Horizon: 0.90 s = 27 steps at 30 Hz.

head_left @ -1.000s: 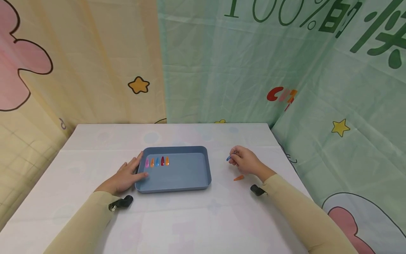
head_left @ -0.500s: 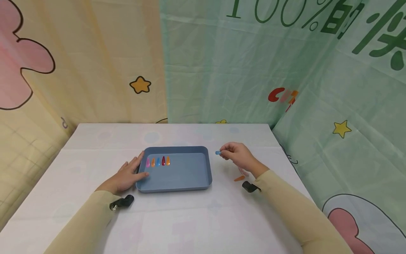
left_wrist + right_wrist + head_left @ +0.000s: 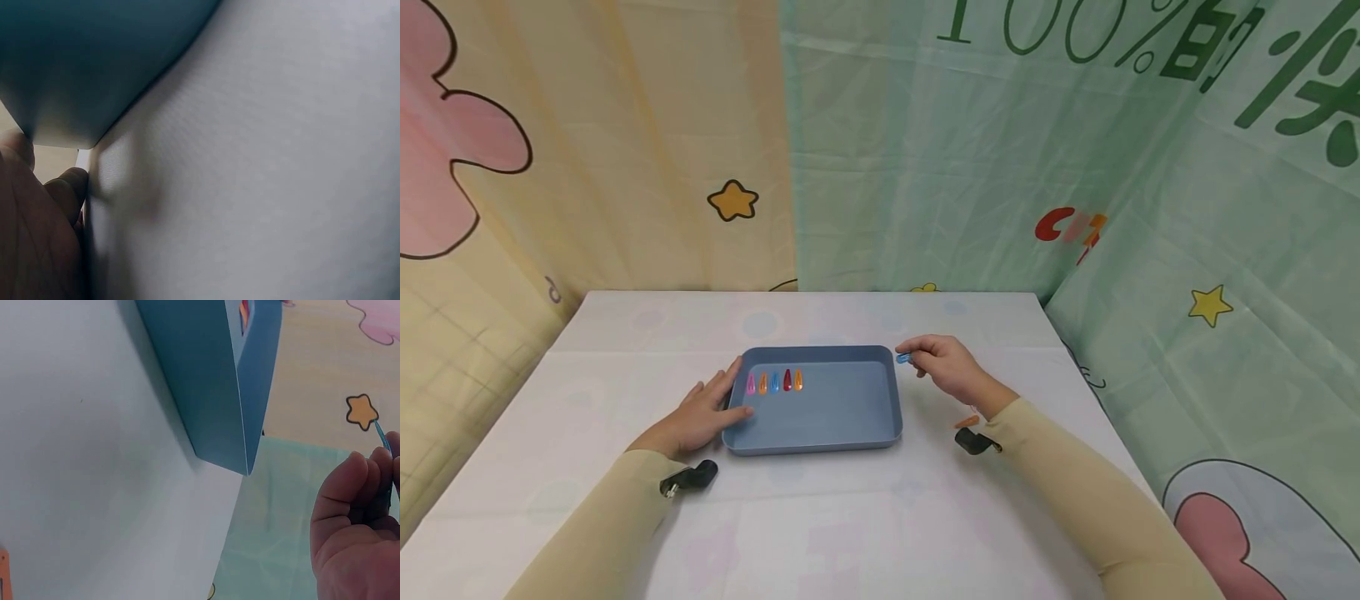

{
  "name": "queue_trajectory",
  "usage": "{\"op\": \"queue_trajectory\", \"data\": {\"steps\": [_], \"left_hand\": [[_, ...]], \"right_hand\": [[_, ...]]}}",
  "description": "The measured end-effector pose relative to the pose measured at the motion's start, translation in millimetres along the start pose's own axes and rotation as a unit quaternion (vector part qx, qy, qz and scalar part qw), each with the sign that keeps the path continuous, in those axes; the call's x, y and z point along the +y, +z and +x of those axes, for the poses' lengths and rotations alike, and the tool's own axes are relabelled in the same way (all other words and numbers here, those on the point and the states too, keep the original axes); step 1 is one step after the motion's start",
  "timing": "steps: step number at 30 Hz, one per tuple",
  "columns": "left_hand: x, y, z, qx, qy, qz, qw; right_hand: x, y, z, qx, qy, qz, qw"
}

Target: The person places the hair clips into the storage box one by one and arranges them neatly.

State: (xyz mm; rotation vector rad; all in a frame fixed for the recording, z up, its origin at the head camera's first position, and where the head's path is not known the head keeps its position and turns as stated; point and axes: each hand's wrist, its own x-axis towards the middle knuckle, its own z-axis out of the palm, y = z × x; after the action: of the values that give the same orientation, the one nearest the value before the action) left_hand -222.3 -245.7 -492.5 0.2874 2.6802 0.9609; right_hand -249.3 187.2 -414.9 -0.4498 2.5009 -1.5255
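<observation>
- Right hand [image 3: 943, 368] pinches blue snap hair clip [image 3: 903, 358] — just beside far-right corner of tray [image 3: 835, 412]
- Left hand [image 3: 700, 417], spread, touches tray's left edge
- Five clips [image 3: 775, 382] — near tray's far-left corner

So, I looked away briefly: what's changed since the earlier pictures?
The right hand has moved left, carrying the pinched blue clip close to the right side of the tray. Nothing was let go. The left hand stays at the tray's left edge; the row of five clips is unchanged.
</observation>
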Motion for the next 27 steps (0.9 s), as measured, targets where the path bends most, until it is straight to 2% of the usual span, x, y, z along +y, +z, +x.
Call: {"op": "queue_trajectory", "data": {"steps": [9,14,23,27], "left_hand": [[-0.7,-0.5,-1.2,0.000,-0.003,0.001,1.0000],[0.1,-1.0,-2.0,0.001,-0.006,-0.004,1.0000],[0.3,-0.7,-0.8,-0.001,-0.008,-0.007,0.9999],[0.4,-0.4,-0.1,-0.003,-0.008,-0.006,0.9999]], "right_hand": [[-2.0,7.5,2.6,0.000,0.019,0.024,1.000],[-1.9,9.4,3.9,-0.009,0.015,0.026,1.000],[-5.1,9.3,7.1,-0.036,0.022,-0.003,0.999],[-6.7,12.6,9.1,-0.045,0.020,0.022,0.999]]}}
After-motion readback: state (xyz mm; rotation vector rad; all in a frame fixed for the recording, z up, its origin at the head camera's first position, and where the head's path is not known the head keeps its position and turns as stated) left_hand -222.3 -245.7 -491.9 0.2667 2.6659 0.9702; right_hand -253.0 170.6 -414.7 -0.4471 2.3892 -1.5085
